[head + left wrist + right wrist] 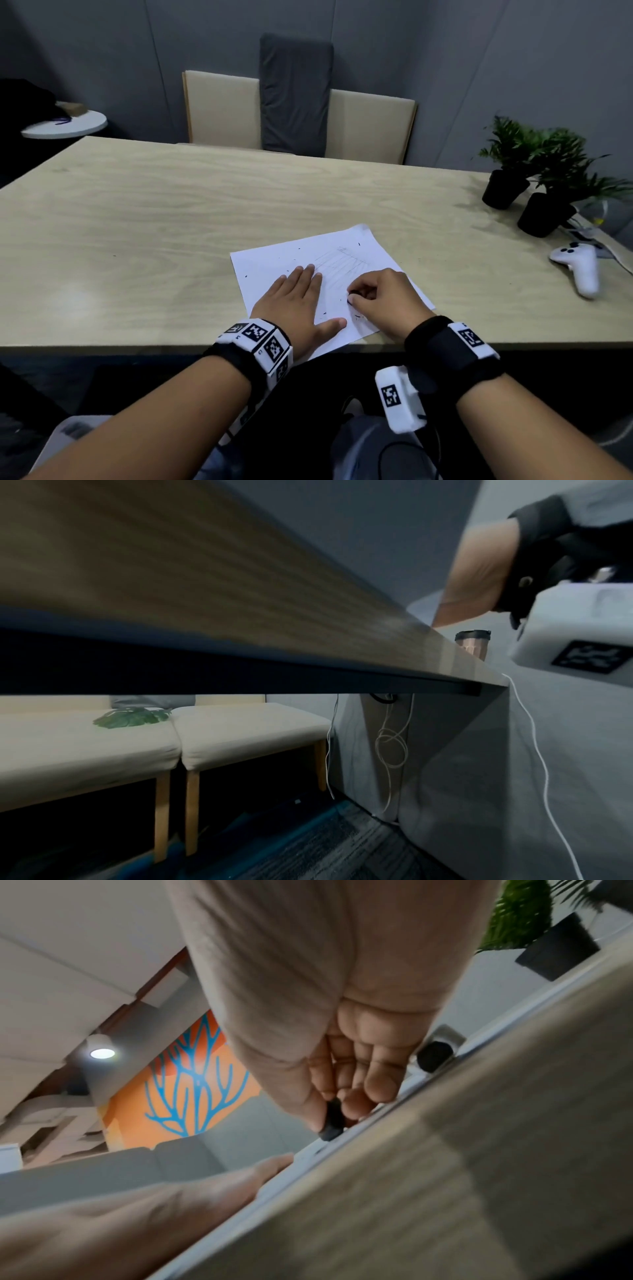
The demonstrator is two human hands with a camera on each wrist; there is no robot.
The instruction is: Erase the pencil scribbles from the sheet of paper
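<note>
grey walls (479, 68), beige chairs (222, 109) behind a wooden table (171, 205).

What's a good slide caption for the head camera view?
Left hand flat on the sheet of paper while right hand rubs a dark eraser over faint scribbles.

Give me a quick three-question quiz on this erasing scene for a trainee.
1. True or false: the left hand lies flat on the paper.
2. What does the right hand pinch? A) pencil B) eraser C) controller
3. Fill in: faint pencil lines remain just beyond the ____ hand's fingers.

Key: 1 true; 2 B; 3 left
</note>
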